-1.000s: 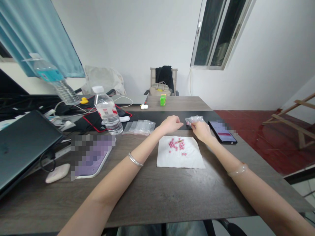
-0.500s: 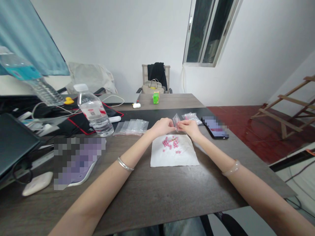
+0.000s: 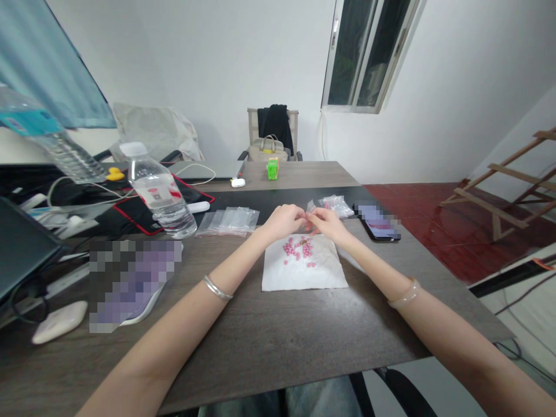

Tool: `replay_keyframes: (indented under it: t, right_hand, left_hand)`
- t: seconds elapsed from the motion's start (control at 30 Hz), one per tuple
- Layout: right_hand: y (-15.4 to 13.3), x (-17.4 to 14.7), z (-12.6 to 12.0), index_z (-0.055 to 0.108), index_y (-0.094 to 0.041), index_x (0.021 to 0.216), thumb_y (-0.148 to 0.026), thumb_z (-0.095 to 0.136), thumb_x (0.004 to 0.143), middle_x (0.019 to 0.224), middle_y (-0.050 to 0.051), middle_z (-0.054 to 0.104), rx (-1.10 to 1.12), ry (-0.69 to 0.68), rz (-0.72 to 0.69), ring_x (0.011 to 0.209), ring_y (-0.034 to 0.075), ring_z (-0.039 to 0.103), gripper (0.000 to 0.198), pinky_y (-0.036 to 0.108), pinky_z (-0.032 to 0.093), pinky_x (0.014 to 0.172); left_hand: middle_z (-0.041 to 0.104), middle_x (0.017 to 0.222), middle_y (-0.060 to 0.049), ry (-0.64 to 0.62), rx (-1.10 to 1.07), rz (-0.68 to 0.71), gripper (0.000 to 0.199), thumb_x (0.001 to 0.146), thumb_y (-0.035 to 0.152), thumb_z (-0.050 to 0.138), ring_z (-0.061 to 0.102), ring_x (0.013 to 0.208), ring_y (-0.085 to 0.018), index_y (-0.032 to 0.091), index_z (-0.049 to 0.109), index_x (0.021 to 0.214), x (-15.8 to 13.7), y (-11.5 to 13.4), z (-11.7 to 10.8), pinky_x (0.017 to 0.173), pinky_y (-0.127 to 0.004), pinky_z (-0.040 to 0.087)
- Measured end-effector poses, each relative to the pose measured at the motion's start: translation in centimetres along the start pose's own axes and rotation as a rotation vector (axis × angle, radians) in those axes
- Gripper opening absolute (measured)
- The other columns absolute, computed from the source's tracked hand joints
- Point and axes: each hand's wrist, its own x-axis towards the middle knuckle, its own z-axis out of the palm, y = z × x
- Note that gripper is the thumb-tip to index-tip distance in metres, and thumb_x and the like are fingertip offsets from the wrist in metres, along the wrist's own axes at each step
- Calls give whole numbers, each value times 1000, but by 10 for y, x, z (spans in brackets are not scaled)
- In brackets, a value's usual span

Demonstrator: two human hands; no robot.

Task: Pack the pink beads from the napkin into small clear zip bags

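Note:
My left hand (image 3: pixel 284 220) and my right hand (image 3: pixel 329 225) meet above the far edge of a white sheet (image 3: pixel 304 279). Their fingertips pinch a small clear plastic bag (image 3: pixel 310 205), mostly hidden behind the fingers, with something pink showing at its lower part. Many small pink beads (image 3: pixel 306 251) lie scattered on the sheet below, a small gold-coloured piece (image 3: pixel 303 242) among them. Just beyond my right hand rests a pile of clear bags with pink contents (image 3: pixel 336 205). Flat clear bags (image 3: pixel 234 220) lie overlapping to the left of my left hand.
A phone (image 3: pixel 377 221) lies to the right. On the left stand a water bottle (image 3: pixel 163 194), a second bottle with a blue label (image 3: pixel 47 136) and a dark laptop (image 3: pixel 26 243). A white mouse (image 3: pixel 59 322) sits nearer. A green box (image 3: pixel 272 169) is at the back.
My hands have come closer together, with the right fingers now against the left ones. The bag is more covered by the fingers. The whole view has shifted slightly.

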Motion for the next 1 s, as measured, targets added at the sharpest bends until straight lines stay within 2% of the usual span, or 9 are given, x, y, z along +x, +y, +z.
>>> replay_keyframes:
  t: [0.17, 0.33, 0.5, 0.67, 0.83, 1.0]
  right_hand:
    - [0, -1, 2, 53, -18, 70, -13, 53, 81, 64, -1, 58, -4, -27, 8, 59, 14, 61, 12, 23, 52, 43]
    - [-1, -1, 0, 53, -18, 64, -10, 50, 78, 61, -1, 58, 17, -2, -25, 58, 13, 60, 16, 22, 51, 47]
    - [-4, -2, -3, 56, -18, 64, -19, 51, 77, 62, 0, 57, 53, 23, -71, 59, 12, 57, 14, 21, 46, 47]
    - [-6, -3, -4, 59, -19, 68, -33, 59, 74, 66, -1, 55, 186, -51, -104, 60, 13, 54, 15, 21, 40, 44]
    - [-6, -2, -4, 57, -19, 70, -39, 65, 72, 65, -1, 54, 337, -129, -82, 61, 12, 52, 21, 22, 39, 47]
    - [-5, 0, -4, 56, -20, 68, -40, 64, 74, 61, -2, 50, 479, -156, -62, 57, 11, 48, 23, 23, 36, 47]
  left_hand:
    - [71, 71, -6, -18, 16, 26, 24, 82, 19, 49, 63, 66, -18, 16, 73, 77, -1, -2, 2, 64, -27, 41]
    - [70, 67, -5, -8, -35, 36, 21, 80, 20, 52, 62, 63, -17, 16, 71, 72, -2, 3, 2, 61, -26, 40]
    - [69, 68, -4, 31, -157, 7, 21, 80, 32, 58, 59, 62, -15, 15, 68, 74, -2, 6, 0, 56, -24, 38]
    - [63, 61, -1, 49, -377, -11, 23, 79, 33, 61, 54, 58, -12, 14, 61, 65, 0, 5, -1, 55, -23, 37]
    - [68, 72, -3, -76, -600, 2, 20, 83, 29, 56, 60, 66, -11, 14, 59, 71, 3, 3, -4, 63, -24, 44]
    - [69, 76, -3, -152, -744, -42, 24, 90, 29, 48, 63, 70, -10, 15, 62, 77, 2, 1, -10, 65, -23, 44]
